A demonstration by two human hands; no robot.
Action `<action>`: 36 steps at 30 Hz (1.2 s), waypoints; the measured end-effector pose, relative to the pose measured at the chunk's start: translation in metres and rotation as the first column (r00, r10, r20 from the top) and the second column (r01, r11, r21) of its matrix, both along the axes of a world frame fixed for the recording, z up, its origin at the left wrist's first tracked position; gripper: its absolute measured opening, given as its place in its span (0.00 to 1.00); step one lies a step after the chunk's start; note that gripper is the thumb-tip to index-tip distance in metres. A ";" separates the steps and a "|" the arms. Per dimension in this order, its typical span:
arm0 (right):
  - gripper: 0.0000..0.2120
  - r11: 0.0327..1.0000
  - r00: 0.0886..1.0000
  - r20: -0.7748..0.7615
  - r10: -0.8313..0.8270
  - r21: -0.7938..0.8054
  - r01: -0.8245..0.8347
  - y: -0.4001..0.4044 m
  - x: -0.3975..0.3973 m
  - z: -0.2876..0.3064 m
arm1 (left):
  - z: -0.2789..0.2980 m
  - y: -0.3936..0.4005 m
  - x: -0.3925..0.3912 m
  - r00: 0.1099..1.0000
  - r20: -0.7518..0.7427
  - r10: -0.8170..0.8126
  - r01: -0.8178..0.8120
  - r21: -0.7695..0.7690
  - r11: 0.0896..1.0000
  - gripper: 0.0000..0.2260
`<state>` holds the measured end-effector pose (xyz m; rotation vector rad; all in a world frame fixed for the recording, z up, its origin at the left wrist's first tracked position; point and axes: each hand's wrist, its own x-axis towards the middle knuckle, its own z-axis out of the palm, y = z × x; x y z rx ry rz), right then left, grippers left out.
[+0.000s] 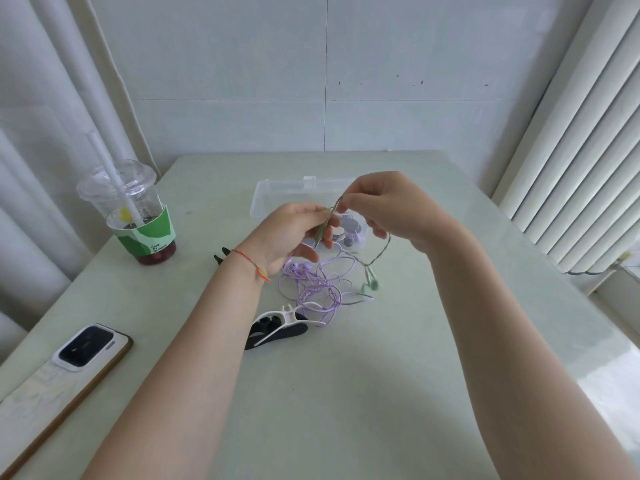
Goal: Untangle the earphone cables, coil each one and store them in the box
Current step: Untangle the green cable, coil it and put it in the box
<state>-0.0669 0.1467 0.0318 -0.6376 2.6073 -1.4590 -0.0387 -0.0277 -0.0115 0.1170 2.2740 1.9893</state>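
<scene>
My left hand holds a bundle of green earphone cable between thumb and fingers, above the table. My right hand pinches the same green cable at the top of the bundle. A strand hangs down from my right hand to the green earbuds on the table. A purple earphone cable lies tangled on the table under my hands. Behind it stands the clear plastic box, open, with grey and purple pieces inside.
White and black cable winders lie near the purple tangle; another black piece shows by my left wrist. A plastic cup with straw stands at the left. A phone lies at the front left. A radiator is on the right.
</scene>
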 end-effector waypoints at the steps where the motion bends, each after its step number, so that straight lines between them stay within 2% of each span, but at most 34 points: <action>1: 0.06 0.999 0.999 -0.011 -0.035 -0.019 0.035 0.001 -0.003 -0.002 | 0.001 0.000 0.000 0.999 0.034 -0.028 0.026 0.044 0.999 0.12; 4: 0.05 0.991 0.992 -0.059 -0.110 -0.086 0.105 0.003 -0.009 -0.006 | 0.002 0.002 0.001 0.987 0.111 -0.114 0.091 0.195 0.977 0.16; 8: 0.05 0.985 0.993 -0.057 -0.103 -0.147 0.094 0.003 -0.013 -0.011 | 0.006 0.001 0.003 0.973 0.111 -0.201 0.142 0.401 0.905 0.12; 12: 0.08 0.998 1.000 0.006 -0.008 -0.062 0.008 0.000 -0.011 -0.014 | 0.010 0.000 0.003 0.980 0.112 -0.163 0.050 0.660 0.750 0.12; 14: 0.09 0.998 0.997 0.060 0.050 -0.036 -0.048 -0.004 -0.008 -0.015 | 0.011 -0.001 0.004 0.986 0.103 -0.130 0.011 0.741 0.671 0.12; 16: 0.11 0.996 0.993 0.088 0.083 -0.023 -0.081 -0.009 -0.004 -0.016 | 0.011 0.000 0.005 0.989 0.090 -0.120 0.006 0.776 0.631 0.12; 21: 0.11 0.994 0.987 0.115 0.108 -0.025 -0.106 -0.012 -0.001 -0.018 | 0.009 0.001 0.004 0.995 0.045 -0.084 0.016 0.788 0.615 0.11; 26: 0.14 0.993 0.985 0.138 0.101 0.053 -0.109 -0.014 -0.002 -0.020 | 0.009 -0.001 0.003 0.990 0.058 -0.131 0.024 0.835 0.550 0.09; 28: 0.13 0.986 0.980 0.160 0.116 0.100 -0.133 -0.014 -0.001 -0.020 | 0.008 -0.002 0.002 0.993 0.044 -0.112 0.026 0.831 0.556 0.09; 31: 0.11 0.970 0.976 0.170 0.138 0.174 -0.168 -0.014 0.000 -0.021 | 0.006 -0.003 -0.001 1.000 0.002 -0.027 0.015 0.783 0.622 0.09; 34: 0.08 0.957 0.975 0.160 0.152 0.224 -0.186 -0.014 0.001 -0.019 | 0.004 -0.004 -0.004 0.996 -0.047 0.077 -0.027 0.659 0.752 0.08; 36: 0.07 0.952 0.977 0.141 0.159 0.239 -0.190 -0.013 0.002 -0.017 | 0.002 -0.002 -0.005 0.983 -0.091 0.162 -0.095 0.502 0.860 0.08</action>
